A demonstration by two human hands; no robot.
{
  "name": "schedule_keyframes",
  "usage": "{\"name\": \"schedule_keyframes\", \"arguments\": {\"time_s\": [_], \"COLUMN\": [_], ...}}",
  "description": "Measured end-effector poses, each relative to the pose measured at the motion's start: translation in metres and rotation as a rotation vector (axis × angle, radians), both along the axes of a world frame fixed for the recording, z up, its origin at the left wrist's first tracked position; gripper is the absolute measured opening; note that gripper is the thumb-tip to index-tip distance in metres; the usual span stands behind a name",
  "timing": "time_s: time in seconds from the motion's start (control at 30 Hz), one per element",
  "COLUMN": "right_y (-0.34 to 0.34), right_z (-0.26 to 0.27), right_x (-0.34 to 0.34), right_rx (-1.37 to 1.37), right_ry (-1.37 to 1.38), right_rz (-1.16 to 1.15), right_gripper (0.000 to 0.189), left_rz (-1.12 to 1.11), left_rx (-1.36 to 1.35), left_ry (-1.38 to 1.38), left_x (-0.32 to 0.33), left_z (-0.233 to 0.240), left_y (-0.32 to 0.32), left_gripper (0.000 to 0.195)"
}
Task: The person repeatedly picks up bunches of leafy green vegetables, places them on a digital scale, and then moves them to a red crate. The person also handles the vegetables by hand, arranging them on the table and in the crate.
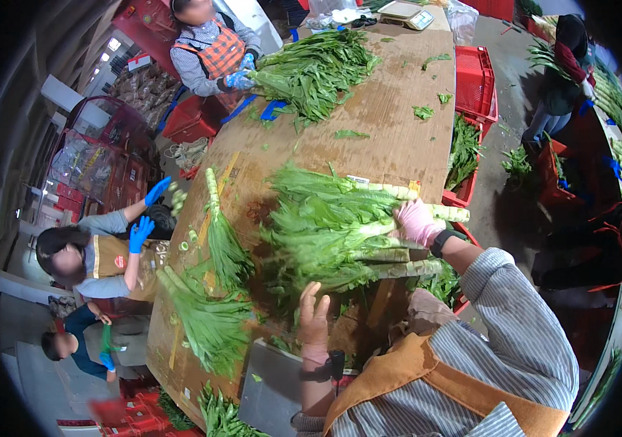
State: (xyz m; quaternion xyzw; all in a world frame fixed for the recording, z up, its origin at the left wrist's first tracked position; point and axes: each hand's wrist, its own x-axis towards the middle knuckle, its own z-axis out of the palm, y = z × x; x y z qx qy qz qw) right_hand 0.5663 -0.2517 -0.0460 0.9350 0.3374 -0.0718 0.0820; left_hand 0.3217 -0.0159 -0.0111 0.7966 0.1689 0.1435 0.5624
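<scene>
A heap of celtuce (stem lettuce) stalks (338, 229) with long green leaves lies on the wooden table (300, 147) before me, stems to the right, leaves to the left. In a pink glove, my right hand (419, 223) is closed around a stem in this heap. My left hand (313, 322) is raised at the near side of the leaves, fingers apart, with nothing in it; its fingers look uncovered, with pink at the wrist. Further left lie another celtuce stalk (213, 202) and a leafy bunch (201, 311).
A grey board or tray (272, 379) is beside my left forearm. Red crates (473, 82) with leaves line the right side. Across the table a person in blue gloves handles a second leaf heap (316, 76). At left are two more people. A scale (406, 13) stands at the far end.
</scene>
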Motion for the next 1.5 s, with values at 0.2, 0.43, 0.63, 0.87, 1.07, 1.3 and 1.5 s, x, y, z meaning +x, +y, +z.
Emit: {"name": "schedule_keyframes", "arguments": {"time_s": [0.2, 0.43, 0.63, 0.87, 1.07, 1.3, 1.5], "right_y": [0.001, 0.023, 0.034, 0.049, 0.098, 0.108, 0.119], "right_z": [-0.015, 0.000, -0.005, 0.016, 0.032, 0.018, 0.006], "right_x": [-0.089, -0.155, -0.165, -0.143, -0.122, -0.110, -0.105], "right_rx": [0.519, 0.730, 1.104, 0.897, 0.491, 0.654, 0.640], "right_ry": [0.013, 0.877, 0.868, 0.882, 0.709, 0.807, 0.618], "right_rz": [0.005, -0.258, -0.176, -0.037, -0.101, -0.367, -0.200], "right_gripper": [0.063, 0.064, 0.027, 0.042, 0.099, 0.076, 0.071], "left_rz": [-0.064, -0.072, 0.021, 0.255, 0.199, 0.134, 0.181], "left_rx": [-0.670, -1.111, -0.760, -0.439, 0.257, 0.269, 0.159], "left_ry": [0.073, 0.235, 0.213, 0.287, 0.100, 0.069, 0.038], "left_x": [-0.038, -0.023, -0.026, -0.028, -0.031, -0.030, -0.030], "left_z": [-0.017, -0.033, -0.040, -0.041, -0.033, -0.037, -0.064], "left_y": [-0.055, -0.084, -0.082, -0.086, -0.092, -0.093, -0.091], "left_gripper": [0.037, 0.049, 0.045, 0.053, 0.071, 0.082, 0.082]}}
